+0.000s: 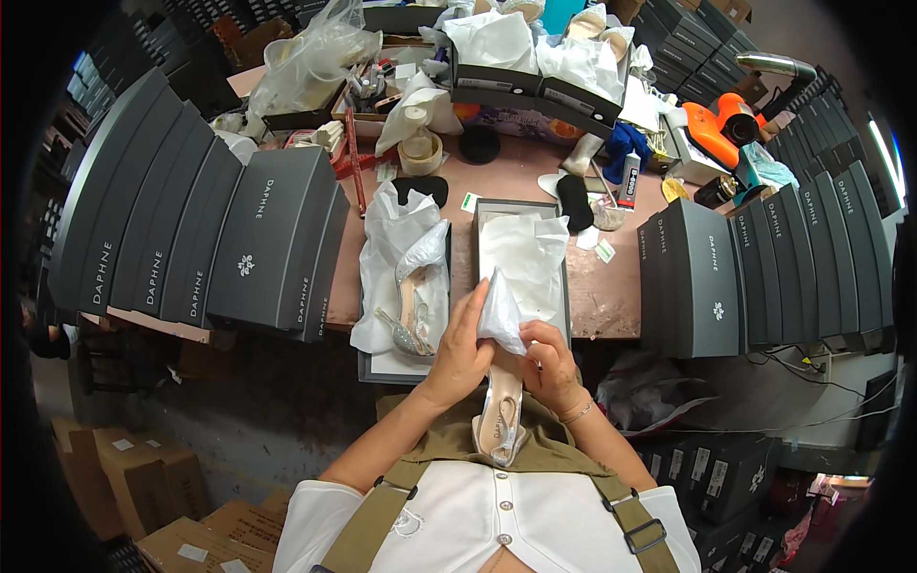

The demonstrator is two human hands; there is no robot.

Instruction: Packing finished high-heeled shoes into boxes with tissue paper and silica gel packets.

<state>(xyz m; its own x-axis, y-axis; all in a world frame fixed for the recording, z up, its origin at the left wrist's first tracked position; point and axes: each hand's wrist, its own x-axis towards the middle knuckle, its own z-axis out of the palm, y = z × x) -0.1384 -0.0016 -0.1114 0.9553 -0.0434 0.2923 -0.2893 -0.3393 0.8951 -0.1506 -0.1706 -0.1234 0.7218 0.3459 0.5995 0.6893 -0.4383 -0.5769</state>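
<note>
Just in front of my body I hold a pale sandal (500, 413), its heel end with the slim strap turned toward me. White tissue paper (500, 313) covers its toe end. My left hand (462, 346) presses along the wrapped toe from the left, fingers fairly straight, closed on the sandal. My right hand (551, 361) pinches the tissue from the right with bent fingers. Beyond my left hand, a glittery silver sandal (411, 334) with its toe in white wrapping lies on tissue in an open shoebox. To the right is another open box part (478, 215) with white paper (523, 258) inside.
Grey shoeboxes stand in rows at left (263, 244) and right (702, 277). At the back are open boxes (497, 86) of paper-wrapped shoes, a tape roll (420, 158), a glue tube (629, 181) and an orange tool (712, 134). Cardboard cartons (143, 482) sit on the floor at left.
</note>
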